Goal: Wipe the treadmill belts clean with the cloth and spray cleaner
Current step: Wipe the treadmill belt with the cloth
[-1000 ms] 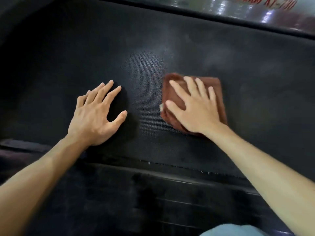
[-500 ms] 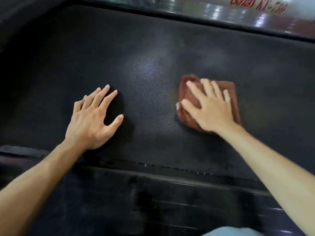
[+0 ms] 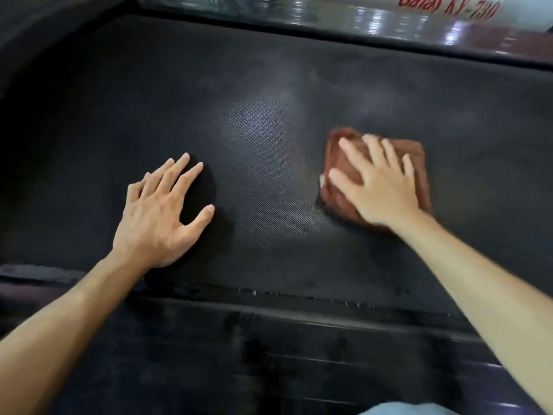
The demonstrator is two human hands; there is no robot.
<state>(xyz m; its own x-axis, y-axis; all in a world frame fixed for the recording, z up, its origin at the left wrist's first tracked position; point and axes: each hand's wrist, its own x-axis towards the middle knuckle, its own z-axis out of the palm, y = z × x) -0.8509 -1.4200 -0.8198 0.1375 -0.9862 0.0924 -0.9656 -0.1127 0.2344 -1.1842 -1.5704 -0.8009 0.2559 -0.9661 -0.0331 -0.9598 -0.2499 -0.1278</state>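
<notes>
Change: since a second ago, your right hand (image 3: 380, 187) and the cloth (image 3: 419, 163) under it have slid rightward across the belt, while your left hand (image 3: 163, 217) has stayed planted in about the same spot.
Cloth: a folded reddish-brown pad lying flat on the belt, right of centre, with a small pale tag or corner showing at its left edge; it is blurred by motion.
Right hand: your palm and spread, straight fingers press down on top of the cloth; the grip is open and flat, nothing curled round the fabric.
Left hand: your palm rests flat on the bare belt, left of centre and well apart from the cloth, fingers straight and fanned, thumb out to the side; this grip is open too and holds nothing.
Belt: the treadmill belt (image 3: 254, 139) is black and finely textured, with a soft sheen of reflected light between your two hands.
Near edge: a dark side rail (image 3: 269, 348) runs along below the belt, with small pale specks along the seam.
Far edge: a glossy side panel (image 3: 359, 19) carries blurred red lettering (image 3: 449, 7) at the upper right.
Bottom edge: a patch of light blue fabric (image 3: 404, 410) shows.
</notes>
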